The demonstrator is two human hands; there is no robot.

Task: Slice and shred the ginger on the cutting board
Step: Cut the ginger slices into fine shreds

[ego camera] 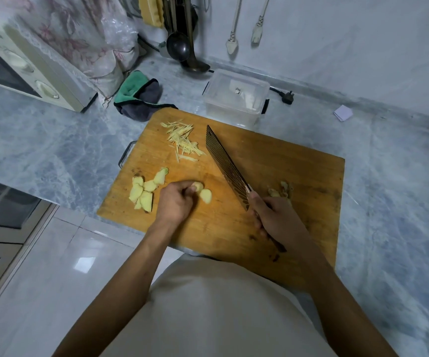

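Grey marble bench (54, 140) carries a wooden cutting board (285, 163). On it, the left hand (176, 200) pinches ginger slices (203, 193) near its front edge, shreds (182, 140) lying toward its far corner. Right hand (276, 219) grips the knife (227, 168), blade resting mid-board.

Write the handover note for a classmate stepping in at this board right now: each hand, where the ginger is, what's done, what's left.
Left hand pinches ginger slices at mid-board.
Right hand grips the knife, its blade angled across the cutting board, not cutting.
Done: a pile of shreds at the far left; a stack of cut slices at the near left.
Left: shred the held slices and the stack. Ginger scraps lie beside the right hand.
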